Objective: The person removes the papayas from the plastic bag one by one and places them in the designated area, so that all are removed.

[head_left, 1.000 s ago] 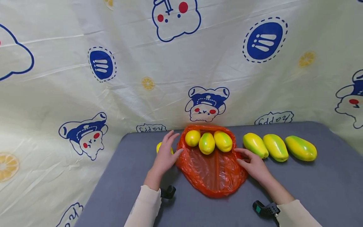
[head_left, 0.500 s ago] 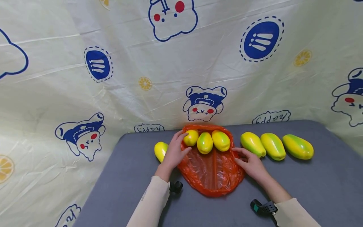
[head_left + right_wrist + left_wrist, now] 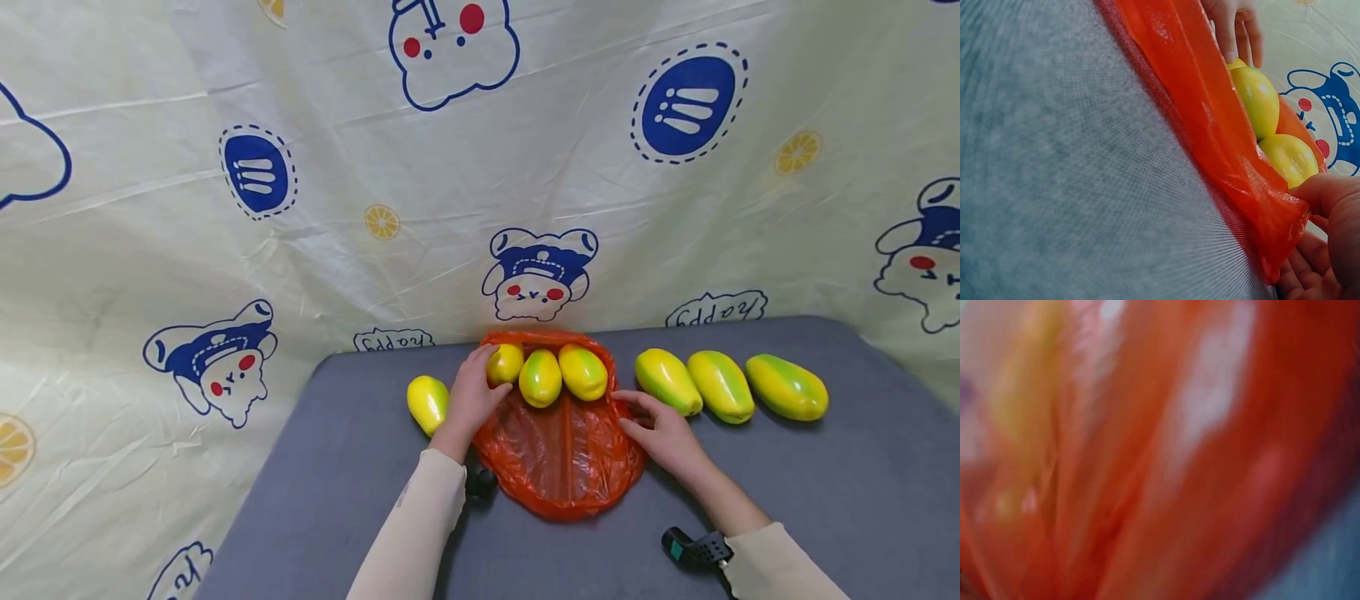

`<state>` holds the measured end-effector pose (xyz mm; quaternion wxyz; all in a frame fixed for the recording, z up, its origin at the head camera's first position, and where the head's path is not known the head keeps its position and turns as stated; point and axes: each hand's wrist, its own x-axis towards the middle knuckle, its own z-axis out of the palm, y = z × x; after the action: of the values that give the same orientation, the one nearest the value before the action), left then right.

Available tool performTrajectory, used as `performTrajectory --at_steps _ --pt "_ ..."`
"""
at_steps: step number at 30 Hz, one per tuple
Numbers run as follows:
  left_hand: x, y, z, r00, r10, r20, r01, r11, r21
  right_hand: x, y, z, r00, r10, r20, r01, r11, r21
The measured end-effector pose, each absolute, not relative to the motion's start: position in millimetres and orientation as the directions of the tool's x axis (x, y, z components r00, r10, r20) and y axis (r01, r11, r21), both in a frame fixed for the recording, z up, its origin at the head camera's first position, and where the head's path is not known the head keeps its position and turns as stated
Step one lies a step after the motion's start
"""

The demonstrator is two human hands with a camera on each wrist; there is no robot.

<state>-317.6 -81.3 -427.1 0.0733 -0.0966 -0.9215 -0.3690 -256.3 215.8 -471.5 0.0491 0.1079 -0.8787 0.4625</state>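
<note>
A red plastic bag (image 3: 564,475) lies with its mouth spread toward me, three yellow-green papayas sitting in its far part. My left hand (image 3: 471,402) reaches over the bag's left rim and holds the leftmost papaya (image 3: 507,364), fingers at its far left side and thumb below. Beside it are the middle papaya (image 3: 540,379) and the right one (image 3: 582,373). My right hand (image 3: 666,432) pinches the bag's right rim, the plastic bunched between thumb and fingers in the right wrist view. Blurred red plastic (image 3: 1210,487) fills most of the left wrist view.
One more papaya (image 3: 427,403) rests left of the bag, partly behind my left wrist. To the right, three longer papayas (image 3: 721,387) lie in a row near the back edge of the grey table (image 3: 847,500). A printed sheet (image 3: 360,275) hangs behind.
My left hand has moved right, from over the loose papaya to the leftmost papaya in the bag, uncovering the loose one. My right hand keeps its place at the bag's rim.
</note>
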Motion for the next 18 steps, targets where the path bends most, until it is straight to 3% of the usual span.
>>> performTrajectory --at_steps 18 --pt "-330.0 -69.8 -445.0 -0.977 -0.04 0.21 0.148 0.582 0.799 -254.2 213.4 -469.3 -0.967 -0.143 0.209 -0.253 0.544 -0.8"
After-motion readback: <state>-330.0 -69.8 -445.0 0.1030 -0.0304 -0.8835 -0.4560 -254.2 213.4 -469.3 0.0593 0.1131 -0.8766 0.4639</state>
